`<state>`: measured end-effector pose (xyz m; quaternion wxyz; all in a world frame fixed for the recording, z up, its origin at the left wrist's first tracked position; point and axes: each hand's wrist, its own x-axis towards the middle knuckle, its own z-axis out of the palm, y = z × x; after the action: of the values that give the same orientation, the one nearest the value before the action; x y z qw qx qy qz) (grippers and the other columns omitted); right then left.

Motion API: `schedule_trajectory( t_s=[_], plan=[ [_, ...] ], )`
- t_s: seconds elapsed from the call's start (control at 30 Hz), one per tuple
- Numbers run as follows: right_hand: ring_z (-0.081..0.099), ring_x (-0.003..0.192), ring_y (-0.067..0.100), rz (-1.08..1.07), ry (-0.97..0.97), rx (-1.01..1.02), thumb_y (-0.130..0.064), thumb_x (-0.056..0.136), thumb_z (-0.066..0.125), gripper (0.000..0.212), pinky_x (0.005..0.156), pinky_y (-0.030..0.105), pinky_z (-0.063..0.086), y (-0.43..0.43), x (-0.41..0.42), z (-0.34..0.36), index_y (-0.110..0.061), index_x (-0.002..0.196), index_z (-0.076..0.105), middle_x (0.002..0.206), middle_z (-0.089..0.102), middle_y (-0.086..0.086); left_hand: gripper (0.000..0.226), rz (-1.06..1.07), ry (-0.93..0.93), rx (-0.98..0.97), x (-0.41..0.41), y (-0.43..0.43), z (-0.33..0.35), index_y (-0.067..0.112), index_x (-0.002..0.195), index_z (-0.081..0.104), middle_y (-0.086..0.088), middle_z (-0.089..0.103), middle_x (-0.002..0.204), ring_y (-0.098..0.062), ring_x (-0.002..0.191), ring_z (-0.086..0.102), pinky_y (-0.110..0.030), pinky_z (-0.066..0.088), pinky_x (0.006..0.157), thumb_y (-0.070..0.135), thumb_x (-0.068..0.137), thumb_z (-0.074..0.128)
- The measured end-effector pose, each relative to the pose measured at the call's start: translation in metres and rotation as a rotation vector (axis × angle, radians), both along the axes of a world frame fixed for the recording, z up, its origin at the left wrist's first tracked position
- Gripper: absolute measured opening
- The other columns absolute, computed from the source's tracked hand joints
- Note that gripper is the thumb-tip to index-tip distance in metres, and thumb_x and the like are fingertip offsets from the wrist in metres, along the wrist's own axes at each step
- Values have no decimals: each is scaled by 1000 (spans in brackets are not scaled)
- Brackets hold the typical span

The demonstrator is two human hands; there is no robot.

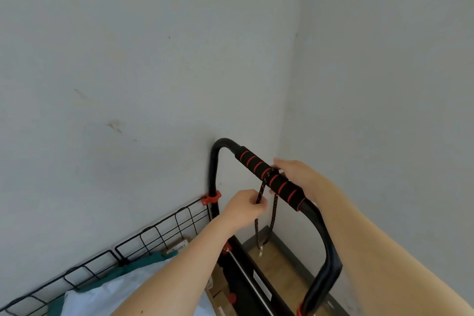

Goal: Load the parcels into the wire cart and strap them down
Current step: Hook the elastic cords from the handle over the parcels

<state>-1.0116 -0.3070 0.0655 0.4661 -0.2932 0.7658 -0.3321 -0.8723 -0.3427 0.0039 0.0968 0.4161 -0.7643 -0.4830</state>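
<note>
A black bungee cord (274,210) with red flecks is looped over the cart handle's black-and-red foam grip (272,178). My left hand (246,209) pinches one strand of the cord just below the handle. My right hand (297,176) rests on the far side of the grip, fingers at the loop; its hold is partly hidden. Both cord ends hang down, with metal hooks (261,250) at the bottom. The wire cart's (164,228) mesh wall runs to the lower left. Inside it lie a white parcel (107,295), a teal parcel (143,263) and a cardboard box (177,246).
Grey walls meet in a corner right behind the cart handle. A strip of wooden floor (282,264) with a dark skirting board shows below the handle. The black cart frame (256,282) with red clips stands upright between my forearms.
</note>
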Motion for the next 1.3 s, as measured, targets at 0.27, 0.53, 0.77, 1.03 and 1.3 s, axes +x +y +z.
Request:
schedule_trajectory(
  t_s=[0.27,0.53,0.77,1.03,1.3],
  plan=[
    [54,81,13,-327,387,-456,-10,87,52,23,75,25,41,-2,16,24,-17,103,67,98,61,-1,11,68,140,-70,24,-8,17,17,87,63,3,57,77,-7,70,53,-20,43,68,26,90,57],
    [45,98,7,-258,643,-793,17,77,35,54,70,6,35,-19,83,84,-16,105,67,109,48,-6,19,124,211,-139,73,-19,41,9,90,64,-6,64,79,-13,71,60,-30,51,77,28,88,59],
    [48,98,17,-203,878,-1180,20,63,32,59,72,7,33,-33,153,129,-7,97,71,106,56,4,26,276,207,-208,137,-36,41,0,98,63,-11,66,86,-5,63,59,-19,47,62,24,90,58],
    [53,92,20,-103,905,-1338,12,75,44,39,74,9,34,-45,223,150,-9,92,73,94,61,3,31,433,214,-151,208,-40,33,10,99,63,5,66,93,-7,72,62,-22,45,63,37,96,47],
    [53,94,17,18,839,-1098,-7,89,51,26,70,22,37,-44,254,94,-18,101,71,98,63,-1,60,548,153,110,270,-26,16,8,84,64,-1,64,74,-14,59,55,-24,42,58,53,97,28]
  ],
)
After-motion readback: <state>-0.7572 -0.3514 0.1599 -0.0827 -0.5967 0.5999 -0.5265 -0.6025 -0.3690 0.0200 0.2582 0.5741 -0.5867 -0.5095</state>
